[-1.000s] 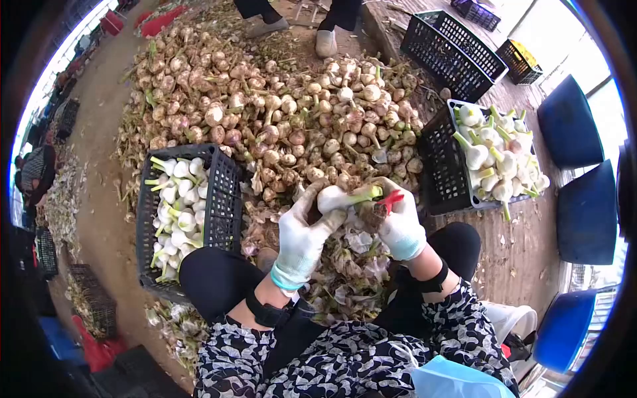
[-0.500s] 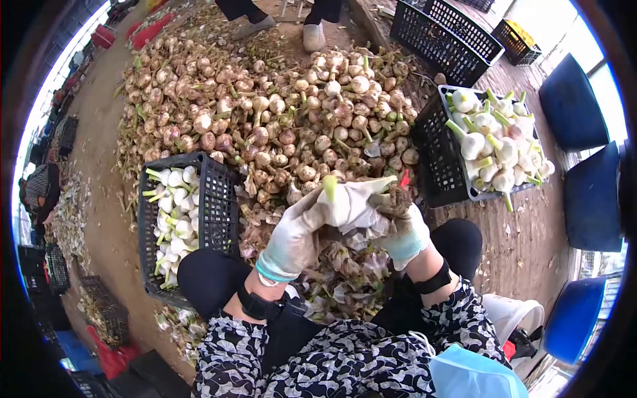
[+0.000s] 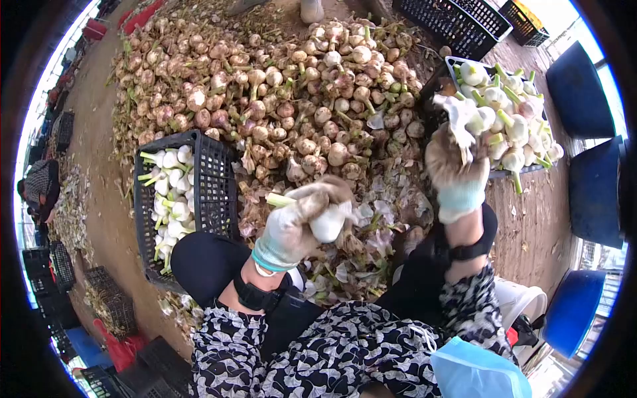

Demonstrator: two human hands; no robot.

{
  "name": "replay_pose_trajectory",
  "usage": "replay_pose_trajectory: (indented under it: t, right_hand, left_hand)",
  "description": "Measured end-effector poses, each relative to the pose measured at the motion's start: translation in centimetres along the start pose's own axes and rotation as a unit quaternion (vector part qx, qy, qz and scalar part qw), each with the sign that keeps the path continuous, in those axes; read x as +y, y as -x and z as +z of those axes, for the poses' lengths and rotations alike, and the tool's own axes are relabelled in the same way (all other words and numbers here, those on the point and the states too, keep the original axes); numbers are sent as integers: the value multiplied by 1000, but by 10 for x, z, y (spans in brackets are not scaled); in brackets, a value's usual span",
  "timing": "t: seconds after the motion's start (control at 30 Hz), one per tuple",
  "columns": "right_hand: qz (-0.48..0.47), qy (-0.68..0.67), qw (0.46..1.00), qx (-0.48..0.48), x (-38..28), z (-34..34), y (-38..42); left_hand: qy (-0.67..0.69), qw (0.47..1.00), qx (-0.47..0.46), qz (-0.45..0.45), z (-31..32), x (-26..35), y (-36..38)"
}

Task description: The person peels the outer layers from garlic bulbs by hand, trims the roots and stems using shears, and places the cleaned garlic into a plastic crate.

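Observation:
My left hand (image 3: 302, 222), in a white and teal glove, is closed round a peeled white garlic bulb (image 3: 328, 224) whose green stem points left. Raised beside the right crate, my right hand (image 3: 454, 166) is gloved too, with pale loose skins (image 3: 456, 119) at its fingers; motion blurs the fingertips. Heaped in front of both hands lie unpeeled garlic bulbs (image 3: 265, 99). White bulbs fill the black crate (image 3: 217, 189) on the left, and more are piled in the right crate (image 3: 517, 126). Peeled skins (image 3: 352, 265) litter the ground between my knees.
Blue tubs (image 3: 595, 192) line the right edge. Empty black crates (image 3: 458, 26) stand at the back right. Another person (image 3: 41, 189) is at the far left, near stacked dark crates (image 3: 109, 302). A white bucket (image 3: 517, 298) is by my right knee.
My hands have moved apart: the right one went right and up toward the right crate, while the left one dropped slightly with the bulb. The view has shifted a little.

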State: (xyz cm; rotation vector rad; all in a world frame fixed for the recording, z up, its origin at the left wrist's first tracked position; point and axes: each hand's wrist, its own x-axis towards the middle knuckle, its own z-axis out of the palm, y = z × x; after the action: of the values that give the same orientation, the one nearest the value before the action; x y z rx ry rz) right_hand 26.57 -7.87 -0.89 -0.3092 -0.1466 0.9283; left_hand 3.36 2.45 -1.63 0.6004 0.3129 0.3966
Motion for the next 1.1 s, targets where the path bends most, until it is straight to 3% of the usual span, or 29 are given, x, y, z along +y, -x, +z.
replay_pose_trajectory:
  t: [0.03,0.07,0.1,0.13,0.17,0.23,0.27,0.3,0.37,0.43,0.47,0.5,0.57,0.6,0.63,0.67,0.7,0.73,0.77,0.83,0.87,0.9,0.93,0.97,1.0,1.03,1.07,1.1]
  right_hand:
    - [-16,130,983,127,-4,7,-5]
    - [73,296,949,78,3,1,1]
    - [158,449,879,25,14,-13,10]
    - [172,618,756,-129,29,-42,21]
    - [175,746,582,-274,43,-63,32]
    - [58,910,314,-265,64,-24,48]
    - [77,876,401,-259,61,-30,39]
    - [-25,795,543,-268,63,-26,30]
    - [92,688,704,-150,64,-3,35]
    - [64,741,653,-141,77,21,47]
    - [11,675,726,-132,94,12,50]
    - [49,684,721,-100,94,16,48]
    - [64,375,923,-59,87,-17,18]
    - [71,530,845,25,70,-11,10]
    - [141,599,788,-6,61,-1,10]
    - [62,721,663,-192,62,-11,11]
    - [-20,790,492,-365,68,-14,14]
    - [34,760,496,-418,73,-16,16]
    - [261,839,443,-178,75,-16,21]
    - [15,854,468,-226,69,-21,18]
    - [69,764,601,-224,65,-18,13]
    - [70,767,595,-229,71,-5,16]
    - [118,661,707,-221,85,11,25]
    - [164,537,801,-205,93,19,35]
    - [211,411,850,-254,104,-11,45]
    - [231,539,783,-209,110,8,46]
    - [275,459,824,-187,111,2,39]
    - [321,376,855,-160,109,-8,31]
  left_hand:
    - [-17,998,5,59,-6,-3,-7]
    - [20,997,28,69,-8,-1,-8]
    - [55,994,51,79,-11,4,-9]
    - [83,991,57,84,-14,9,-9]
    - [74,986,78,131,-14,9,-12]
    - [29,975,170,137,-12,14,-9]
    - [36,968,218,122,-1,15,-7]
    - [-18,963,227,142,1,11,-7]
    - [-64,957,240,147,-1,4,-13]
    - [-102,948,271,135,12,0,-16]
    - [-99,951,262,129,4,-4,-15]
    - [-97,955,254,121,-5,-8,-14]
    - [91,957,253,111,8,3,-13]
    - [88,976,149,131,-11,4,-10]
    - [126,980,84,132,-21,8,-11]
    - [146,980,91,102,-27,13,-9]
    - [168,978,101,72,-28,16,-7]
    - [170,977,104,77,-29,15,-6]
    - [160,978,112,76,-29,13,-8]
    - [150,979,115,69,-24,12,-9]
    - [150,973,158,71,-18,13,-9]
    - [153,964,202,75,-11,14,-10]
    - [136,949,268,94,-4,12,-14]
    - [22,955,273,109,1,7,-12]
    - [-31,965,243,97,-15,-6,-11]
    - [-88,968,218,90,-19,-5,-8]
    - [-129,955,229,142,-18,-9,-5]
    - [-155,924,313,154,-17,-9,-7]
